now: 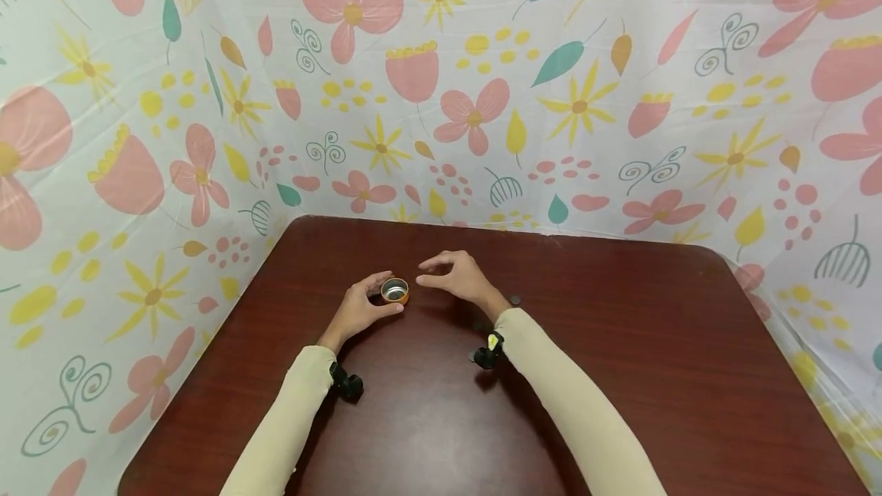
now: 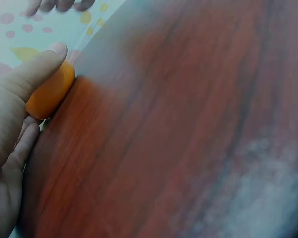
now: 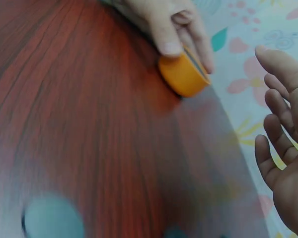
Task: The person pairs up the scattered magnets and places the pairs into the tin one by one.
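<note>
My left hand grips a small round orange bowl with a shiny metal inside, thumb on the near side and fingers on the far side. The bowl stands on the table; something darkish shows at its bottom, too small to tell. In the left wrist view the thumb presses the bowl's orange wall. Just right of the bowl, apart from it, my right hand hovers with loosely bent fingers and nothing between them. In the right wrist view, a blurred grey-green disc lies on the table.
Small flat grey discs lie by my right forearm: one disc beyond the wrist, another beside the black wrist camera. The dark red-brown wooden table is bordered by a flower-printed cloth at the back and sides.
</note>
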The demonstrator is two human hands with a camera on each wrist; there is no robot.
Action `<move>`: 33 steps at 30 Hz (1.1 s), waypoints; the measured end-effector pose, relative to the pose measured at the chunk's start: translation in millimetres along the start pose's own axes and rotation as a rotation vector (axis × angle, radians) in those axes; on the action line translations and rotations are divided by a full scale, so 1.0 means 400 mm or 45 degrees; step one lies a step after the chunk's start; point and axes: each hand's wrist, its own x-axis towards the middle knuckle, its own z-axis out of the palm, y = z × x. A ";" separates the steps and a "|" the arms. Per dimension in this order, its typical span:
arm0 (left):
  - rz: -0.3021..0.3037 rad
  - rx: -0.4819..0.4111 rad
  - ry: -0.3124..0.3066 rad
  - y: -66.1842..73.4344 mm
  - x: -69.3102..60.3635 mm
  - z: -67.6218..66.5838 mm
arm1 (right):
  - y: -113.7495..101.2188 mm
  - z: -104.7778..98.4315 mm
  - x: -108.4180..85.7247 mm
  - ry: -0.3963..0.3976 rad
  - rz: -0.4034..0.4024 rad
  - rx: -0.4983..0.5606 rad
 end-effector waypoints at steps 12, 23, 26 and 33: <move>-0.004 -0.056 -0.019 0.029 -0.009 -0.016 | -0.027 -0.194 -0.124 0.057 0.080 -0.059; 0.351 0.126 -0.022 0.132 -0.040 -0.021 | -0.015 -0.271 -0.291 0.063 0.077 -0.233; 0.422 0.151 -0.082 0.174 -0.051 -0.005 | -0.005 -0.281 -0.333 0.076 0.068 -0.249; 0.494 0.152 -0.229 0.232 -0.063 0.061 | 0.014 -0.287 -0.426 0.063 0.059 -0.267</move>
